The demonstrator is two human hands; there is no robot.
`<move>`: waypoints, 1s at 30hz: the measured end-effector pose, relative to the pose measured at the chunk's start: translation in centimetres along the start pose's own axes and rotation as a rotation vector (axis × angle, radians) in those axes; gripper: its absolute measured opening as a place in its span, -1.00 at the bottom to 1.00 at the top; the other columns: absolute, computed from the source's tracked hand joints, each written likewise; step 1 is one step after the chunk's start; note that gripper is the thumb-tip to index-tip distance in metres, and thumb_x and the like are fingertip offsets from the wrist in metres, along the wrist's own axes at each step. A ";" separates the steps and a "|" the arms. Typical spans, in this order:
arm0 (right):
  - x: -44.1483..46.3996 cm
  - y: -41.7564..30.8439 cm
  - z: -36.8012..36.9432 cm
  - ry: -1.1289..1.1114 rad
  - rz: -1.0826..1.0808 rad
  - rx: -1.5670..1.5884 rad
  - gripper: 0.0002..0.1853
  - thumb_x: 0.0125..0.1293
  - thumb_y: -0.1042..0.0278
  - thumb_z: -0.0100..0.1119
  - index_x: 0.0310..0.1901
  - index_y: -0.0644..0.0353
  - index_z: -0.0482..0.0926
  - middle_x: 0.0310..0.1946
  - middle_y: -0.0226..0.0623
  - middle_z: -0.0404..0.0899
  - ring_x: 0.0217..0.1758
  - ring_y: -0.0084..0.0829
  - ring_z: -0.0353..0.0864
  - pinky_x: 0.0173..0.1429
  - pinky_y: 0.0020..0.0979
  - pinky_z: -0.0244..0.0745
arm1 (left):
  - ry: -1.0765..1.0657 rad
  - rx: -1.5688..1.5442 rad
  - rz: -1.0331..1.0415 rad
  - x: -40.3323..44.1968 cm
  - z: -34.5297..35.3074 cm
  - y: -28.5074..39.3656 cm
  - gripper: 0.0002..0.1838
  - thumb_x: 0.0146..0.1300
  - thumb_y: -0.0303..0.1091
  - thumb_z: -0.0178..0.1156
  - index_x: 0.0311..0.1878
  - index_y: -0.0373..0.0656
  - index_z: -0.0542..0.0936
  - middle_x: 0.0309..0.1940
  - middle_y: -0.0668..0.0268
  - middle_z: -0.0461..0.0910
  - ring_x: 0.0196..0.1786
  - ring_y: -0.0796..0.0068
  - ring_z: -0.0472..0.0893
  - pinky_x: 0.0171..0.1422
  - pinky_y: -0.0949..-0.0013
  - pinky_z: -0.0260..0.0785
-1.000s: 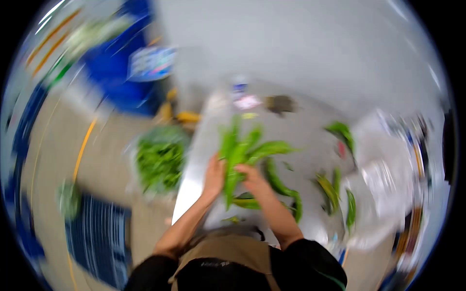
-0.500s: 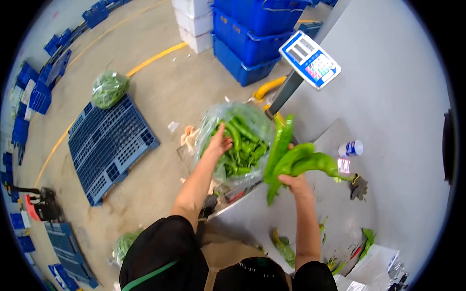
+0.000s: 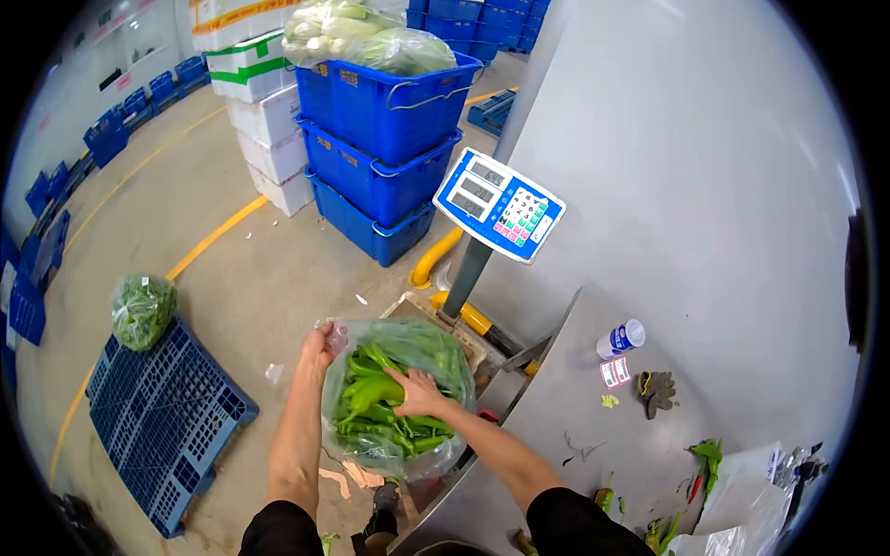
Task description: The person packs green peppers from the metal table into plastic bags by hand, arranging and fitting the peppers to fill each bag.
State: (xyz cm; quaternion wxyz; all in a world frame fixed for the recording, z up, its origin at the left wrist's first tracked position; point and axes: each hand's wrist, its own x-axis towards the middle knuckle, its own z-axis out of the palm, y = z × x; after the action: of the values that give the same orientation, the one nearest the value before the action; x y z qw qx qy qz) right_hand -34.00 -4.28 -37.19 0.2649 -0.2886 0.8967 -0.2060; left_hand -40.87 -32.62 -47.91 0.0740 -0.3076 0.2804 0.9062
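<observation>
Evidently, hands [image 3: 422, 394] on bag [image 3: 443, 350] and peppers [image 3: 375, 393], red-white label [image 3: 615, 372] illegible.

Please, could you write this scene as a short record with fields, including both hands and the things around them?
Left hand: holds the edge of a clear bag
Right hand: on the green peppers inside the bag
Scale display: on a post beyond the bag
Table: glove, label, white-and-blue container
Floor: blue pallet, stacked blue crates
</observation>
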 end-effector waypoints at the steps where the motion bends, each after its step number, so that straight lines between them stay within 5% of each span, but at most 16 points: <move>1: 0.6 0.0 1.1 0.022 0.035 -0.136 0.04 -0.17 -0.03 0.41 0.40 -0.08 0.09 0.21 0.26 0.18 0.22 0.10 0.24 0.24 0.07 0.05 | -0.021 -0.008 0.017 -1.0 1.7 0.4 -0.69 0.37 -0.21 -0.01 -0.07 -0.30 0.45 -0.29 0.14 0.60 -0.24 0.25 0.61 -0.08 0.11 0.51; 3: 2.2 0.4 3.3 0.177 0.034 -0.338 0.00 -0.17 0.01 0.38 0.39 -0.13 0.13 0.10 0.37 0.20 0.22 0.23 0.16 0.20 0.21 -0.01 | -0.065 -0.026 0.056 -4.1 6.0 1.0 -0.77 0.39 -0.39 -0.11 -0.12 -0.34 0.48 -0.33 0.12 0.60 -0.32 0.28 0.60 -0.21 0.27 0.56; 6: 3.6 0.7 1.9 0.457 0.119 -0.415 -0.02 -0.17 0.05 0.39 0.37 -0.12 0.16 0.16 0.35 0.18 0.22 0.22 0.18 0.23 0.20 -0.03 | -0.197 0.138 0.096 -10.3 10.8 2.2 -0.76 0.38 -0.39 -0.07 -0.15 -0.41 0.48 -0.31 0.10 0.60 -0.34 0.24 0.62 -0.18 0.25 0.58; 13: 9.6 4.0 1.8 0.494 0.501 -0.195 0.07 -0.13 0.05 0.43 0.42 -0.04 0.00 0.31 0.21 0.03 0.30 0.22 0.09 0.10 0.34 0.09 | -0.213 0.183 0.112 -14.9 12.2 0.3 -0.76 0.36 -0.41 0.00 -0.15 -0.47 0.48 -0.29 0.04 0.60 -0.26 0.18 0.64 -0.14 0.22 0.59; 16: 4.3 -3.6 1.7 0.253 0.490 -0.326 0.16 -0.15 -0.11 0.43 0.44 -0.08 -0.11 0.37 0.22 -0.10 0.39 0.19 -0.04 0.27 0.30 -0.03 | -0.239 -0.018 0.120 -14.0 10.8 0.0 -0.75 0.37 -0.37 0.00 -0.10 -0.42 0.47 -0.28 0.05 0.61 -0.25 0.15 0.64 -0.14 0.25 0.59; 22: 3.5 0.5 0.8 0.185 0.261 -0.175 0.24 -0.17 -0.15 0.45 0.46 -0.17 -0.23 0.40 0.18 -0.19 0.46 0.18 -0.20 0.31 0.33 -0.12 | -0.338 -0.229 0.016 -14.9 8.5 -1.2 -0.67 0.39 -0.19 0.01 0.01 -0.26 0.47 -0.23 0.13 0.61 -0.10 0.18 0.61 0.01 0.19 0.51; 26: -1.2 0.7 -0.3 0.188 0.010 -0.087 -0.15 0.05 0.08 0.36 0.35 0.08 0.16 0.28 0.19 0.15 0.28 0.15 0.24 0.28 -0.01 0.23 | -0.407 -0.181 0.017 -15.8 7.3 -2.4 -0.52 0.34 0.04 0.01 0.03 -0.21 0.47 -0.13 0.19 0.59 -0.04 0.23 0.58 0.05 0.17 0.46; 28: -6.0 0.4 -1.2 0.288 -0.228 0.217 -0.40 0.15 0.21 0.27 0.21 0.19 0.35 0.14 0.09 0.37 0.14 0.01 0.43 0.20 -0.19 0.36 | -0.370 -0.176 0.023 -17.7 7.7 -3.2 -0.45 0.29 0.15 0.02 0.03 -0.18 0.47 -0.10 0.23 0.58 -0.04 0.25 0.57 0.04 0.20 0.46; 30: -12.3 -0.5 -2.5 0.408 -0.219 0.186 -0.50 0.17 0.25 0.23 0.15 0.21 0.42 0.07 -0.04 0.47 0.13 -0.12 0.47 0.19 -0.24 0.38 | -0.308 -0.193 0.015 -19.5 7.9 -4.5 -0.43 0.26 0.20 0.03 0.01 -0.15 0.48 -0.13 0.27 0.58 -0.08 0.28 0.58 0.02 0.22 0.46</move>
State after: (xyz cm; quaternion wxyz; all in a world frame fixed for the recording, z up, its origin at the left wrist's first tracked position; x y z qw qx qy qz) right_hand -26.76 3.59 -30.63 0.0801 -0.3107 0.8723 -0.3691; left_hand -27.98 -23.75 -33.19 0.0797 -0.1688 0.1799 0.9658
